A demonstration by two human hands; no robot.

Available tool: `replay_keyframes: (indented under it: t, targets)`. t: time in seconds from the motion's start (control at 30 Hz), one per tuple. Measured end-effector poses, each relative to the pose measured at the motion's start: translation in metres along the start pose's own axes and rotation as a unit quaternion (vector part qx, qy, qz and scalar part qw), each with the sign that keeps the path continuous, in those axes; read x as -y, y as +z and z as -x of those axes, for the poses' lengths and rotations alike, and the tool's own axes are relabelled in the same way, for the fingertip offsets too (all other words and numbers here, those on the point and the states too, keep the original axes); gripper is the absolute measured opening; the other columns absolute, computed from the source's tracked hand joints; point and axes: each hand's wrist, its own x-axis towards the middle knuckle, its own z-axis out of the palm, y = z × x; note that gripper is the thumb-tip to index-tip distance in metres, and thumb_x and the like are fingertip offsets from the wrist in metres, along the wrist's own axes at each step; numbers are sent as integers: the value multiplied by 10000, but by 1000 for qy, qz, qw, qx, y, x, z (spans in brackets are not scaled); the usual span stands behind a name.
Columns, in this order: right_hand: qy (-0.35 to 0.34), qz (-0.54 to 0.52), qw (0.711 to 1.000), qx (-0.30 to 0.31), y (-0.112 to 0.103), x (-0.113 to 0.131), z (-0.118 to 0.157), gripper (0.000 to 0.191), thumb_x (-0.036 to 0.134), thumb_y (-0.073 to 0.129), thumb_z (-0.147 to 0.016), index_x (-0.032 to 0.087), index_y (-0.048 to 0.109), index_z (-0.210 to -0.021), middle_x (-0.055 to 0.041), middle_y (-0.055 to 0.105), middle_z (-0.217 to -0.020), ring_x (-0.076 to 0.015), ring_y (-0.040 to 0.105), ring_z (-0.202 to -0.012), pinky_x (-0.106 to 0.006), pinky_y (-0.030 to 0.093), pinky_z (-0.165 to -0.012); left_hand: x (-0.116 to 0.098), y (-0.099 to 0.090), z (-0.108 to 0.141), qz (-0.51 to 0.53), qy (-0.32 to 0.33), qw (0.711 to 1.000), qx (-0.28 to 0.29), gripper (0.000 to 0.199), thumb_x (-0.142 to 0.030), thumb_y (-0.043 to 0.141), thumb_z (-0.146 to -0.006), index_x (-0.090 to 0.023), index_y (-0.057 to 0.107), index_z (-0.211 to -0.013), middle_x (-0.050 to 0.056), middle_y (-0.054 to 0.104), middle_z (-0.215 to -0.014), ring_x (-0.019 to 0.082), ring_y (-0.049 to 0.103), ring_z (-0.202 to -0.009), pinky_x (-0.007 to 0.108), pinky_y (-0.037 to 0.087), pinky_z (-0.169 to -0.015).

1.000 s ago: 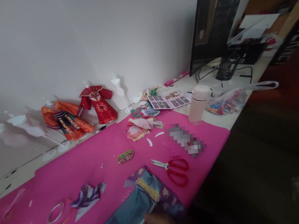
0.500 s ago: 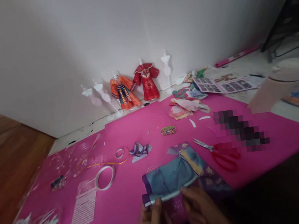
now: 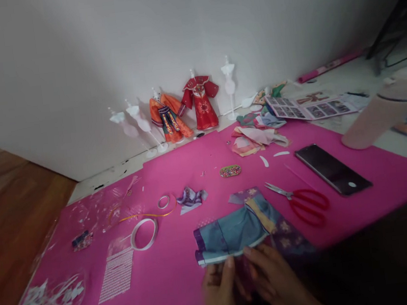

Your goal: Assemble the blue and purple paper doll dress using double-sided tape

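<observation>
A small teal doll garment with purple trim and a yellow band lies at the front of the pink mat. A narrow white strip runs along its near edge. My left hand pinches this edge near its middle, thumb on top. Just to the right, my right hand grips the same edge between thumb and fingers. Purple star-patterned fabric spreads under and beside the garment's right end. Red-handled scissors lie open-bladed to the right of it.
On the pink mat are a tape roll, a sheet of white dots, a purple scrap, a bead-filled case and a phone. Dressed and bare mannequins line the wall. A bottle stands right.
My left hand has slid right along the garment's near edge, closer to my right hand. The right hand keeps its grip. The whole view has shifted slightly.
</observation>
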Motion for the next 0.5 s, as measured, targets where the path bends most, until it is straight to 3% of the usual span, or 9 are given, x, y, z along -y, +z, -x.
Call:
replay_keyframes:
  t: [0.07, 0.2, 0.5]
  targets:
    - [1, -4, 1000, 1, -2, 1, 1, 514, 567, 854, -535, 186, 513, -586, 82, 519, -439, -11, 273, -306, -161, 232, -322, -1, 7, 0, -15, -12, 1000, -1, 490, -537, 865, -534, -159, 646, -756, -80, 480, -326, 87, 410, -296, 188, 336, -347]
    - [-11, -26, 999, -21, -6, 6, 4, 524, 561, 857, -538, 183, 498, -591, 92, 512, -449, 2, 247, -302, -152, 218, -324, -6, 14, 3, 0, -4, 1000, -31, 426, -472, 866, -558, -171, 582, -656, -79, 484, -320, 79, 417, -299, 180, 333, -360]
    - [-24, -73, 995, -70, -6, 12, 10, 554, 537, 892, -471, 182, 481, -582, 103, 478, -429, 17, 227, -304, -131, 197, -318, -6, 4, 4, -8, -25, 999, -25, 461, -525, 857, -556, -182, 549, -573, -59, 506, -334, 97, 470, -317, 195, 385, -363]
